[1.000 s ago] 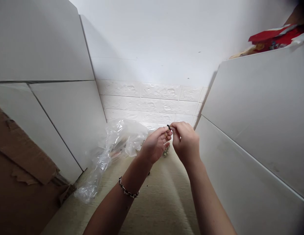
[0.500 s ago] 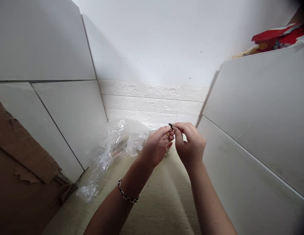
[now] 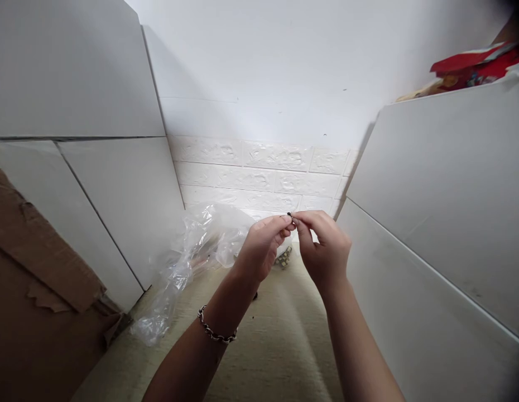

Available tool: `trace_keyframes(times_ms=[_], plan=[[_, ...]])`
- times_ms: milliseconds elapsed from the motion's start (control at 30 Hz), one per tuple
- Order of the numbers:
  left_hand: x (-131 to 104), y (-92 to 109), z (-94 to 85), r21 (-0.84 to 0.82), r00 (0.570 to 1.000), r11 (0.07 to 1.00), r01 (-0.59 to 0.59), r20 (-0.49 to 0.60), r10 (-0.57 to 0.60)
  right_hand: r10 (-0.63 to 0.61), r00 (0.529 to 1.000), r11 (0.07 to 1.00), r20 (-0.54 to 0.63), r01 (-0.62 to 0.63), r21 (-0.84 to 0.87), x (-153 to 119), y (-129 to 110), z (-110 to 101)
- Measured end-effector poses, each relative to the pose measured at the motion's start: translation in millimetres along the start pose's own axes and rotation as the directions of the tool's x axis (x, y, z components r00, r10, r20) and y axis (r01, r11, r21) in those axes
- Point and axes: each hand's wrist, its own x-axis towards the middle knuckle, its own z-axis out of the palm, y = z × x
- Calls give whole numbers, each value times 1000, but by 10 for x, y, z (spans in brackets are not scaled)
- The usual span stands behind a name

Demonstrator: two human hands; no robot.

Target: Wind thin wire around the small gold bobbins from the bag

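Over the pale surface, my left hand [image 3: 263,244] and my right hand [image 3: 324,243] meet at their fingertips. Between them is a tiny dark piece [image 3: 289,215], too small to name. My right thumb and forefinger pinch it from the right. On its other side, my left thumb presses against the curled fingers, where a bit of something yellowish shows. A chain bracelet [image 3: 215,335] circles my left wrist. Below and behind the fingers lies a cluster of small pale-yellow and dark pieces [image 3: 283,258], partly covered by my left hand.
A crumpled clear plastic bag [image 3: 176,273] lies left of my hands on the pale surface [image 3: 280,346]. White panels [image 3: 435,262] stand on both sides, and a white brick-patterned wall [image 3: 259,173] is behind. Torn cardboard [image 3: 42,279] leans at left. Red packaging [image 3: 481,70] rests at upper right.
My left hand has turned and its fingers have curled in more. More of the cluster behind it shows, and a dark spot appears beside the left wrist. My right hand stays nearly still.
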Motion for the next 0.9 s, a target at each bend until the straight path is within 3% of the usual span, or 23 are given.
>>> trace_keyframes(times_ms=[233,467,700,800,900], plan=[[-18,26,-6,96,999,995,-13,-34,16,36,999,999,20,-36,29,21,-32,-17],[-22,-4,14,-98,995,990,103,17,-102,74,997,997,-31,-75,-36,-4,-50,0],[-51,-28,48,-170,993,978,118,18,-117,-23,998,997,-65,19,-73,-18,-52,1],[-14,-18,19,-222,989,965,139,-13,-146,-46,999,996,-22,45,-71,-21,-64,2],[46,33,-42,-238,990,967,87,-84,-110,-18,999,998,40,20,-57,-15,-85,9]])
